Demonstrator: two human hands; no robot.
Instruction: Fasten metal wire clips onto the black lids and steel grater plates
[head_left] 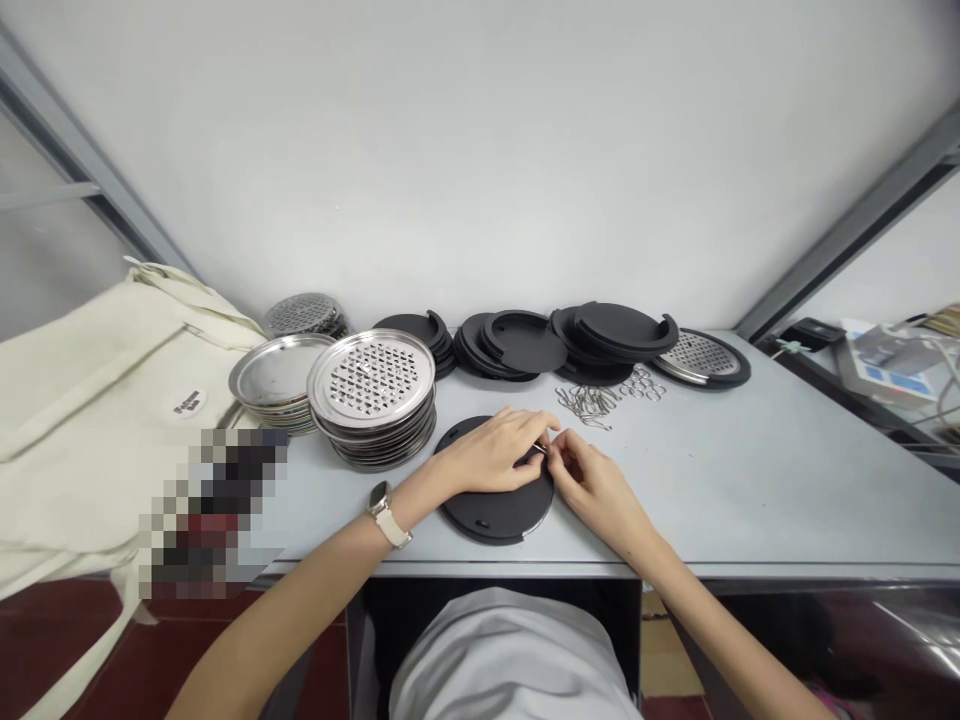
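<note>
A round black plastic disc lies flat on the table in front of me, a thin metal edge showing at its lower right. My left hand rests across it, wearing a watch at the wrist; its thumb and fingers pinch a small shiny metal piece at the disc's upper right edge. From the right, my right hand meets it there, thumb and forefinger closed on the same piece. Whether that piece is a hook or a ring is too small to tell. The fingers hide where it meets the disc.
Metal grater plates and plain metal plates are stacked at left. Black discs pile along the wall. Small metal hooks and rings lie behind my right hand. A grater in a black holder sits right; a cream bag left.
</note>
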